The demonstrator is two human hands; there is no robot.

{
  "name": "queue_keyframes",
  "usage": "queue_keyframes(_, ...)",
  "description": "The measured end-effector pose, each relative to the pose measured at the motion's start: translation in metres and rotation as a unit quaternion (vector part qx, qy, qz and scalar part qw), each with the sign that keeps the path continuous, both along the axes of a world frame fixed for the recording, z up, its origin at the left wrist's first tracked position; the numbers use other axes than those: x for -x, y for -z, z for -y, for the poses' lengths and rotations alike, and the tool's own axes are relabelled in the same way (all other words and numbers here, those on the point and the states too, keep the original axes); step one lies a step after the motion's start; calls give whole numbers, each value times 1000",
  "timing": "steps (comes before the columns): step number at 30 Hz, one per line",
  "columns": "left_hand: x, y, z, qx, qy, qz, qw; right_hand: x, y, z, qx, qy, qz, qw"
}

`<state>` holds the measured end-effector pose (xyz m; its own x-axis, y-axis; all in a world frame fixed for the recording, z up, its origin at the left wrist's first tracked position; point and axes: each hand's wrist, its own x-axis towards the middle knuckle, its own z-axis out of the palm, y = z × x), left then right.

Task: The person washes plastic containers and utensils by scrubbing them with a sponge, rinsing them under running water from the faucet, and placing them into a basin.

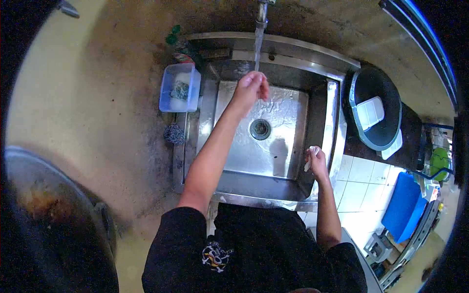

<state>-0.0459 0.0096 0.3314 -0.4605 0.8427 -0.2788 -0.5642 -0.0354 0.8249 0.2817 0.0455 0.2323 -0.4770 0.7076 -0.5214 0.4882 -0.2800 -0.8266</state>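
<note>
Under the running tap (262, 19) my left hand (252, 91) is in or right beside the water stream, over the steel sink (288, 110). Its fingers are curled, and anything between them is hidden. At the sink's right side my right hand (316, 161) grips a small white object (308, 165), too small to name. The round drain (260, 129) lies between and below the hands, in the wet sink floor.
Left of the sink stand a clear plastic container (166, 93) with a scouring pad and a dark steel-wool scrubber (174, 133). On the right are a large grey basin (359, 122) holding a white tub (370, 113), and a blue box (403, 207). A large dark pan (53, 229) is lower left.
</note>
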Motion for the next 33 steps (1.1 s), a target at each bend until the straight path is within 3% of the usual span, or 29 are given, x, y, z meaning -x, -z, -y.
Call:
queue_keyframes(3,-41,-78,49,-155,96,-112,977,-5,5,2,1,6,26,1000)
queue_keyframes(4,-59,-110,62,-280,134,22,951,-7,10,1,-18,-2,25,1000)
queue_keyframes(6,-77,-175,66,-459,143,87,872,-13,15,1,3,-15,41,999)
queue_keyframes(7,-79,-178,72,-467,219,-19,857,-11,13,2,21,-5,33,999)
queue_keyframes(24,-97,-185,111,-483,151,170,845,0,-2,1,46,4,49,998)
queue_keyframes(30,-49,-172,119,-484,208,53,849,-4,-3,-1,32,4,58,998)
queue_keyframes(32,-24,-113,111,-283,105,23,953,-1,-4,-2,20,7,37,999)
queue_keyframes(33,-15,-89,90,-134,20,-66,989,1,-4,-3,12,6,28,1000)
